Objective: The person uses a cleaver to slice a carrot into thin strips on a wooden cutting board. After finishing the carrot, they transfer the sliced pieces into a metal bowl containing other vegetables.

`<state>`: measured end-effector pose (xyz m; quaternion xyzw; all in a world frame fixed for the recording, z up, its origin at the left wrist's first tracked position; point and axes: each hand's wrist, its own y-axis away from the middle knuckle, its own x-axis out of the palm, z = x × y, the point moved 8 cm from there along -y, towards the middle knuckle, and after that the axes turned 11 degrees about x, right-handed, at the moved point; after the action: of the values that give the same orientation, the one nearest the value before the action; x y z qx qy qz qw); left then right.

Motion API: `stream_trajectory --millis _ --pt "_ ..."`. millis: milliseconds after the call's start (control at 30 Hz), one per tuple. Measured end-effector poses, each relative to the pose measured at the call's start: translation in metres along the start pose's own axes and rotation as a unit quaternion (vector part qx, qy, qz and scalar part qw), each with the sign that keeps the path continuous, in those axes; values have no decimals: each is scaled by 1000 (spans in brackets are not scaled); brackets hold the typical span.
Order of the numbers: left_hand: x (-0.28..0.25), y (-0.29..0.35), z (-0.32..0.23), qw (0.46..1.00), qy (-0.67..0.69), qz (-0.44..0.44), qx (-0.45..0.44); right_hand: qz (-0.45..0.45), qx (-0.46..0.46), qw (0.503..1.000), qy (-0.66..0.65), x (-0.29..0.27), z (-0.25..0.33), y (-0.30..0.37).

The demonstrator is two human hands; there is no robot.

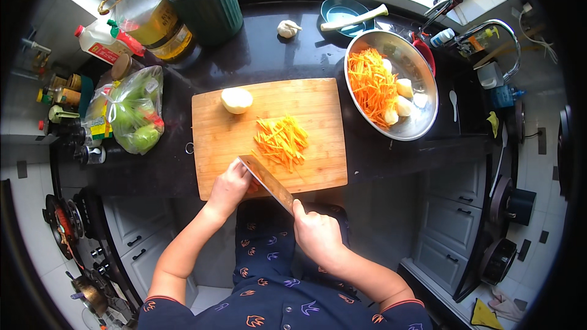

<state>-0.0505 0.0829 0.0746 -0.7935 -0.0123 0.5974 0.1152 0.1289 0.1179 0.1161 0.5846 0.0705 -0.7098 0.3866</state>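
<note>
My right hand (318, 232) is wrapped round the handle end of a cleaver (268, 182). Its blade slants up and left over the near edge of the wooden cutting board (214, 140). Close against the blade, my left hand (229, 188) has its fingers curled down on the board. A bit of orange carrot (252, 187) shows beside those fingertips, mostly hidden by the blade and the hand. Beyond the blade lies a loose pile of carrot strips (282, 140). A pale peeled potato (236, 101) rests near the board's far left.
At the right stands a metal bowl (422, 113) with shredded carrot and pale peeled pieces. A garlic bulb (288, 29) and a teal dish (342, 9) sit behind the board. On the left are a bag of green vegetables (139, 113), an oil jug (150, 15) and a green utensil holder (211, 9).
</note>
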Motion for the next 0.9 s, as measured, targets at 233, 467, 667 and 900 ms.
stream_trajectory --millis 233,467,667,900 --pt "2 -2 -1 1000 -15 -23 -9 32 3 999 21 11 -8 -18" --pt "2 -3 0 997 60 3 -47 -5 -21 1000 7 17 -7 -29" --pt "7 4 10 975 184 -2 -124 -15 -27 999 -18 -8 -9 -17" --pt "1 -4 5 980 174 0 -98 -12 -18 1000 -18 -9 -11 -12"
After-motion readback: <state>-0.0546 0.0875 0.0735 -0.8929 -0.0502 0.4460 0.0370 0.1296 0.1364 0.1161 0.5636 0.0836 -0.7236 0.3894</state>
